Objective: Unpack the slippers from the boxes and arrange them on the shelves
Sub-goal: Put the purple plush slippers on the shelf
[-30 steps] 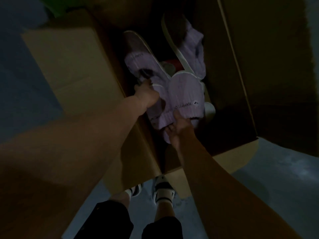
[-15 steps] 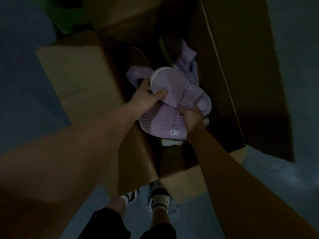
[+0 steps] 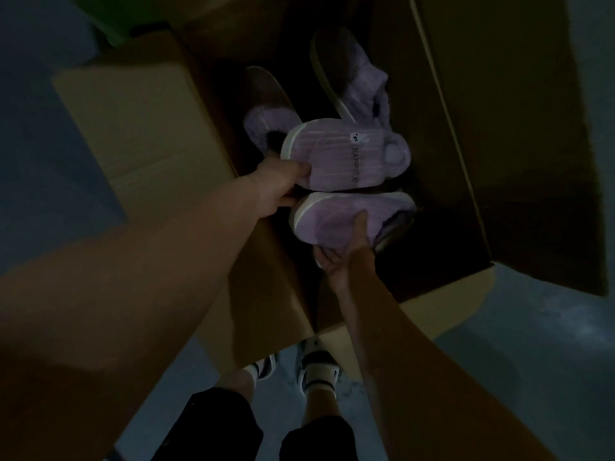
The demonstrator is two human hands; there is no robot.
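I look down into an open cardboard box [image 3: 499, 168] in dim light. My left hand [image 3: 276, 184] grips the toe end of a purple ribbed slipper [image 3: 346, 158] with a small face print and a white sole edge. Just below it, my right hand [image 3: 342, 251] holds a second purple slipper [image 3: 336, 217], thumb over its top and fingers under it. Both slippers are side by side, above the box interior. Two more purple furry slippers [image 3: 266, 104] [image 3: 359, 81] lie deeper in the box, partly hidden.
The box's flaps stand open: one to the left [image 3: 126, 121], one to the right [image 3: 519, 94], one toward me [image 3: 442, 307]. My feet in sandals [image 3: 316, 367] stand on the grey floor [image 3: 532, 344]. Something green [image 3: 109, 24] shows at the top left.
The two slippers, bunched together before, are now separated, one in each hand and turned side by side. Both hands have lifted them slightly toward me.
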